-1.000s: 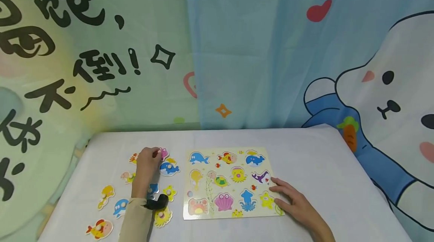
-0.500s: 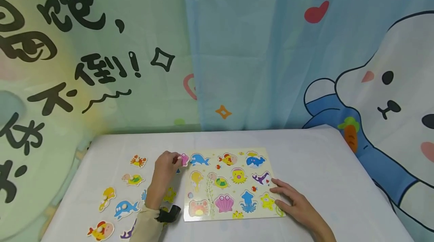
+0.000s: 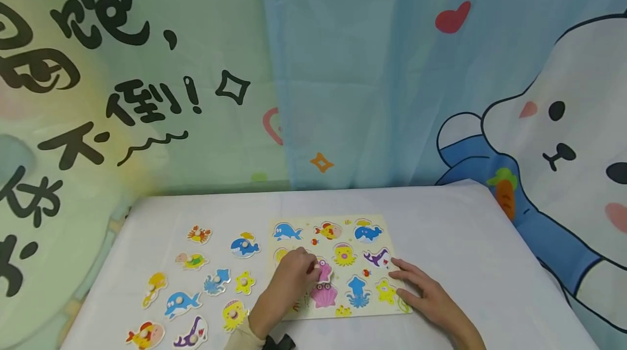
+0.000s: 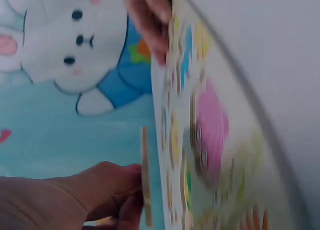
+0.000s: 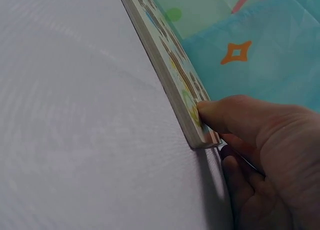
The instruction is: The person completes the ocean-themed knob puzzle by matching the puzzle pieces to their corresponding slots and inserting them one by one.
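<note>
My left hand pinches a pink shell puzzle piece with eyes. The piece is over the puzzle board, overlapping the top of the matching pink shell picture. In the left wrist view, the piece stands edge-on between thumb and fingers, apart from the board. My right hand holds the board's right edge near its front corner. In the right wrist view, the thumb presses on top of the board, with the other fingers at and below its edge.
Left of the board lie several loose sea-animal pieces, among them a crab, a turtle, a blue whale, a star and an octopus. They rest on a white cloth-covered table. A printed curtain hangs behind.
My left hand has picked up the pink shell piece at the back left and carried it right and forward over the board. The right hand has stayed at the board's edge.
</note>
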`<state>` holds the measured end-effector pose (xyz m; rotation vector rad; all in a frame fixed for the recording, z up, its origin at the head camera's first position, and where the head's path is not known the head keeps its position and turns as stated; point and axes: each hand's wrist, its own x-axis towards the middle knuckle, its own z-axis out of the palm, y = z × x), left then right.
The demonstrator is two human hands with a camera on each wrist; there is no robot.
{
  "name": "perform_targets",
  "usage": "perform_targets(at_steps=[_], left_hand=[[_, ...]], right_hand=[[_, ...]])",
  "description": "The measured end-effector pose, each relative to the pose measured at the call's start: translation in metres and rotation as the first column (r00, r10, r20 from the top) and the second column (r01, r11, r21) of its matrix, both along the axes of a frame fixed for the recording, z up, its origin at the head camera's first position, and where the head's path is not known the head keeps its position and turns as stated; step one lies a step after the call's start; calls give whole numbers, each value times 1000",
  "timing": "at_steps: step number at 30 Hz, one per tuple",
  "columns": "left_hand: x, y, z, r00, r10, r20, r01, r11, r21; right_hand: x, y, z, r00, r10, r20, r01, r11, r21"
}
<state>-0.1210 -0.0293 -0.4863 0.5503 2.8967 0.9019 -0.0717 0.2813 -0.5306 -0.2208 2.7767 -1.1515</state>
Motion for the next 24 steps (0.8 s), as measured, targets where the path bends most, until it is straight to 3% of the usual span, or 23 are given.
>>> perform_targets(at_steps=[5, 11, 19, 24], left_hand=[[14, 14, -1, 998, -46, 47, 50, 995, -86], [18, 25, -6, 987, -87, 133, 116, 967, -227], [16, 25, -8, 962, -54, 269, 95, 985, -143], [16, 21, -9, 962, -71, 263, 109, 985, -134]], right_hand=[[-1, -1, 0, 1000, 18, -20, -18, 999, 30], [-1, 2, 2, 1000, 19, -24, -18, 999, 50], [-3, 4, 3, 1000, 10, -19, -9, 999, 52], [-2, 3, 2, 1000, 15, -17, -15, 999, 44]])
